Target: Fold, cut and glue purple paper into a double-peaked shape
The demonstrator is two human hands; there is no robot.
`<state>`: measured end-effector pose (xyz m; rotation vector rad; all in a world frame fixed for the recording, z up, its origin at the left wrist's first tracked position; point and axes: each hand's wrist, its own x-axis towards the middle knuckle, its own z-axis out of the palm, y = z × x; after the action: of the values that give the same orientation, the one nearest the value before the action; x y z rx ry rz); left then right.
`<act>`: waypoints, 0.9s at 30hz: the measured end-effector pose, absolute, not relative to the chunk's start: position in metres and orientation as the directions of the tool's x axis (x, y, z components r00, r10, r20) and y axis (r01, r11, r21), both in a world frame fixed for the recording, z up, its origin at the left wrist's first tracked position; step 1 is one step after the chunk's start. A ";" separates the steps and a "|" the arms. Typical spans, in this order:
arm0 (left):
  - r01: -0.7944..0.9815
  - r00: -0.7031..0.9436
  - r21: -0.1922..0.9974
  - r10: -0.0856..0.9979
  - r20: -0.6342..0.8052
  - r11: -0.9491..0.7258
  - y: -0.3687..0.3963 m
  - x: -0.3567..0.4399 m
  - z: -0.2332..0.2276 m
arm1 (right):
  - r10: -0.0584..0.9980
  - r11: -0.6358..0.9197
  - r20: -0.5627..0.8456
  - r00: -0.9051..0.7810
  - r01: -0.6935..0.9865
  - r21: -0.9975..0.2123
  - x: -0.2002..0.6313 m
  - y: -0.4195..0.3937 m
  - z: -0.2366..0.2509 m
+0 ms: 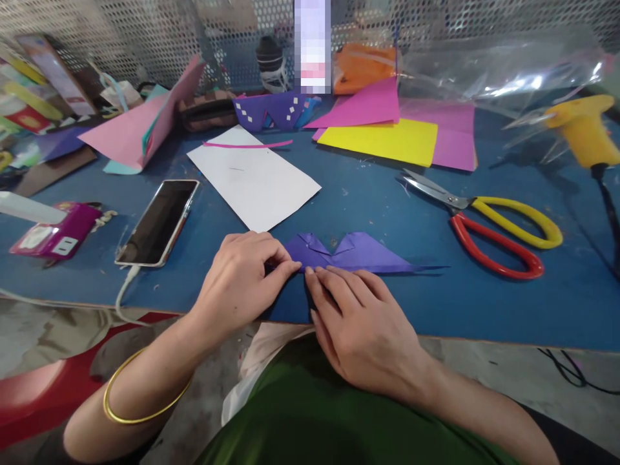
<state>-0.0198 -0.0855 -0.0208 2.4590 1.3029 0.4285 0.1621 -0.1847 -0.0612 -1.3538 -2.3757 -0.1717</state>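
Observation:
A folded sheet of purple paper [368, 253] lies on the blue table near its front edge, with two raised peaks and a long thin point to the right. My left hand [247, 271] pinches the paper's near edge between thumb and forefinger; its other fingers curl under and partly hide the left end. Beside it, my right hand [365, 316] presses its fingertips down on the same folded edge, fingers stretched out. The two hands almost touch at the middle of the fold.
Scissors [458, 203] with red and yellow handles lie to the right, a yellow glue gun [584, 129] beyond. White paper [256, 181] carries a pink strip [247, 144]. A charging phone [159, 223] is at left. Coloured sheets [382, 142] and purple paper glasses [268, 111] are behind.

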 end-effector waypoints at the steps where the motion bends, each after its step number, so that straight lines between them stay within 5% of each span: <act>1: 0.739 0.536 0.422 0.838 0.103 -0.525 -0.085 -0.020 -0.021 | 0.796 0.526 0.400 -0.454 0.846 -0.087 0.162 -0.185 -0.061; 10: 0.750 0.593 0.307 0.801 0.083 -0.586 -0.080 -0.019 -0.020 | 0.793 0.533 0.402 -0.458 0.841 -0.092 0.163 -0.183 -0.060; 27: 0.732 0.579 0.363 0.807 0.112 -0.576 -0.082 -0.026 -0.022 | 0.738 0.536 0.466 -0.488 0.844 0.035 0.144 -0.177 -0.060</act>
<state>-0.0263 -0.0822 -0.0221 2.5355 1.2672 0.3865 0.1437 -0.1767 -0.0595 -1.2945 -2.3802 -0.3640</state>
